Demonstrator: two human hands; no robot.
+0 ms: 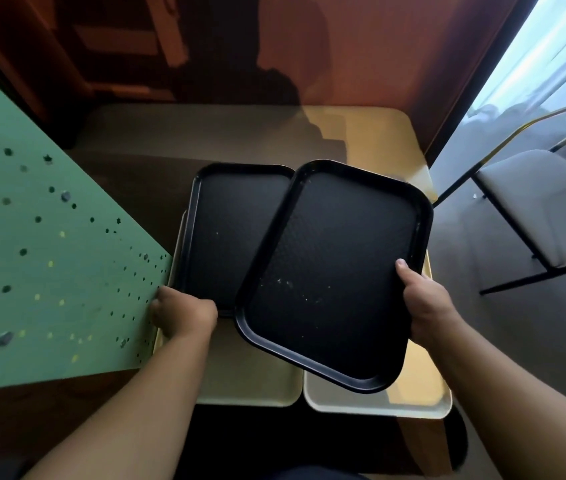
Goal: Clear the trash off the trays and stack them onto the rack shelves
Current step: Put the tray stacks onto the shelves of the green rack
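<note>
Tilted black tray [333, 271] gripped by right hand [425, 303]; left hand [184, 313] grasps flat black tray [233, 230].

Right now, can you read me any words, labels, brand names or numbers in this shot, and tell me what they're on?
None can be read.
Two black trays: only pale crumbs, no print.
Green perforated panel: holes and dots, no lettering.
Cream trays: plain.
White chair: no visible label.
</note>
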